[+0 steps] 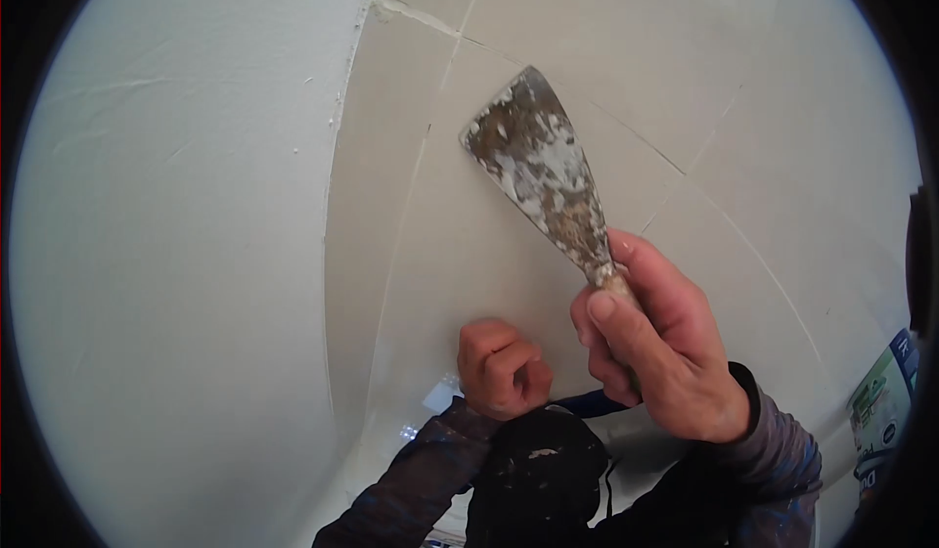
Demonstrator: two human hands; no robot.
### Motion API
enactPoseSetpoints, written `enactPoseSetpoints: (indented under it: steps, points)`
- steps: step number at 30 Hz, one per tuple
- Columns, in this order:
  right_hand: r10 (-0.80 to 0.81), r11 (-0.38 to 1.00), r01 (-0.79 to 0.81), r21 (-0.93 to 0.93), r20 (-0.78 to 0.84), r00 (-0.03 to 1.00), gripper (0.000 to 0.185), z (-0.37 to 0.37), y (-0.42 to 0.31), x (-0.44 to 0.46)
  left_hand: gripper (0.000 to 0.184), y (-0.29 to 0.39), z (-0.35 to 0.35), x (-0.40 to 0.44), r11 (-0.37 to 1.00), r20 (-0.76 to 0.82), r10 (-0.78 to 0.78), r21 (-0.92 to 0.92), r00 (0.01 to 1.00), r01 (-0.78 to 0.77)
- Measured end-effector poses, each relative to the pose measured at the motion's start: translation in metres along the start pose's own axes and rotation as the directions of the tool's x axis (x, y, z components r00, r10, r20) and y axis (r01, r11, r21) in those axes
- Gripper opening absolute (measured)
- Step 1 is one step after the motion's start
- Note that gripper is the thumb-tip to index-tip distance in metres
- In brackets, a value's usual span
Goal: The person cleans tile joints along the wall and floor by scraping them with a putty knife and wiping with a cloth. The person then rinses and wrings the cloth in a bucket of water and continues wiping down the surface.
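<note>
A putty knife (536,162) is in my right hand (675,338), its wooden handle wrapped by my fingers with the thumb along it. The wide metal blade points up and to the left, brown and smeared with dried white filler. My left hand (502,367) is curled into a loose fist beside my dark-clad knee (536,465), and nothing shows in its fingers. It is lower than the blade and apart from it.
Beige floor tiles (528,255) with thin joints lie beneath the blade. A white wall (186,206) rises on the left, with rough white filler (416,12) where a tile joint meets its base. A printed bag (877,406) stands at the right edge.
</note>
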State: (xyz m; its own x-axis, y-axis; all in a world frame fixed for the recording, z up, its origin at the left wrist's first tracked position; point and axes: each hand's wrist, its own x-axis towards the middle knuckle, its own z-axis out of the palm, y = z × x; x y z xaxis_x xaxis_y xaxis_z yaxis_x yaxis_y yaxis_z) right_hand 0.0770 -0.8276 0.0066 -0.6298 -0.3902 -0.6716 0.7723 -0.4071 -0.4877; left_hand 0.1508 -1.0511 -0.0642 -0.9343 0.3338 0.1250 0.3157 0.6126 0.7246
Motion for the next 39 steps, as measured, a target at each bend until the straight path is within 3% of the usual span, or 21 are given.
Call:
enactPoseSetpoints:
  steps: [3, 6, 9, 18, 39]
  points:
    - [-0.01, 0.999, 0.014, 0.047, -0.067, 0.998, 0.047, 0.011, -0.009, 0.012, 0.034, -0.002, 0.0, 0.0, 0.998, -0.026, -0.035, -0.046, 0.999, 0.034]
    - [-0.039, 0.998, 0.034, -0.054, -0.102, 0.994, 0.053, 0.019, -0.01, 0.02, 0.035, -0.008, -0.004, 0.005, 0.997, -0.033, -0.055, -0.06, 0.998, 0.053]
    - [-0.062, 0.998, 0.057, -0.04, -0.119, 0.991, 0.054, 0.027, -0.016, 0.025, 0.035, -0.015, -0.003, 0.006, 0.996, -0.048, -0.056, -0.069, 0.997, 0.053]
    - [-0.008, 0.997, -0.008, -0.081, -0.193, 0.981, 0.051, 0.032, -0.016, 0.031, 0.029, -0.019, -0.005, 0.003, 0.998, -0.008, -0.028, -0.055, 1.0, 0.028]
    - [-0.007, 0.995, -0.015, -0.101, -0.207, 0.978, 0.048, 0.022, -0.016, 0.037, 0.027, -0.012, -0.006, 0.011, 0.998, -0.002, -0.034, -0.057, 0.999, 0.034]
